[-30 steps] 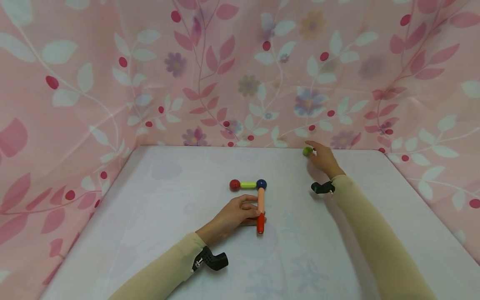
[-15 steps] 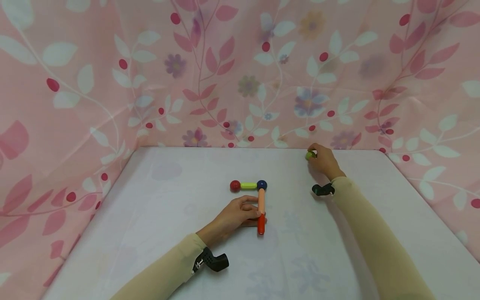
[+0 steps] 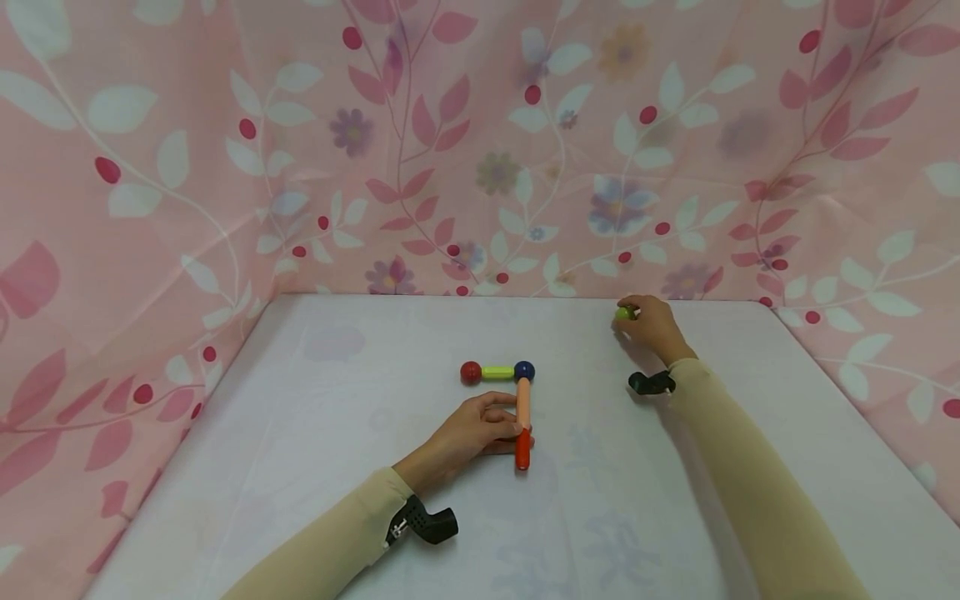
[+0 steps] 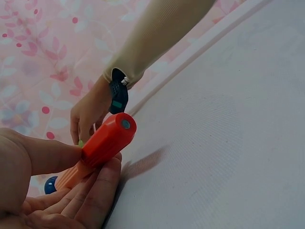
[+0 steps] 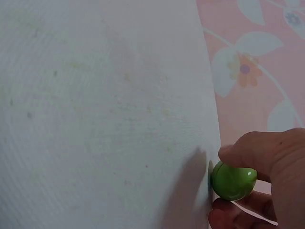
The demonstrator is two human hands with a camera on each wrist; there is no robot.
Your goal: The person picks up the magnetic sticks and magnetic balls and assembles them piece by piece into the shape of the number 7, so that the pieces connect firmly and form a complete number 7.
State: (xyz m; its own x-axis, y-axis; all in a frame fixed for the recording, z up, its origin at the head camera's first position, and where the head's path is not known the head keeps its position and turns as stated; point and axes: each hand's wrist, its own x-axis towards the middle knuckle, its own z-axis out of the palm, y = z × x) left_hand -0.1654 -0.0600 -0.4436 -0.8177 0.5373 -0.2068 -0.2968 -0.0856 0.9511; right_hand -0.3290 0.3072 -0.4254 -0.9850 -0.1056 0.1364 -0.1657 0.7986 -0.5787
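My left hand (image 3: pixel 476 429) pinches a two-part rod, orange-red at the near end and peach beyond, between thumb and fingers. The red rod section (image 4: pixel 108 139) shows a small round metal disc in its end. The peach section (image 3: pixel 523 402) runs away from me to a dark blue ball (image 3: pixel 524 371). From that ball a short yellow-green rod (image 3: pixel 498 372) leads left to a red ball (image 3: pixel 471 372), making a corner shape on the table. Near the table's back edge, my right hand (image 3: pixel 651 327) grips a glossy green ball (image 5: pixel 233 181) between thumb and fingers.
A white cloth covers the table (image 3: pixel 360 350), with faint printed shapes. Its back edge meets a pink floral curtain (image 3: pixel 495 150) that hangs behind and at both sides. Black wrist cameras (image 3: pixel 431 521) sit on both sleeves.
My right hand has closed its fingers round the green ball and drawn it slightly toward me from the back edge. The left hand and the joined rods have stayed put.
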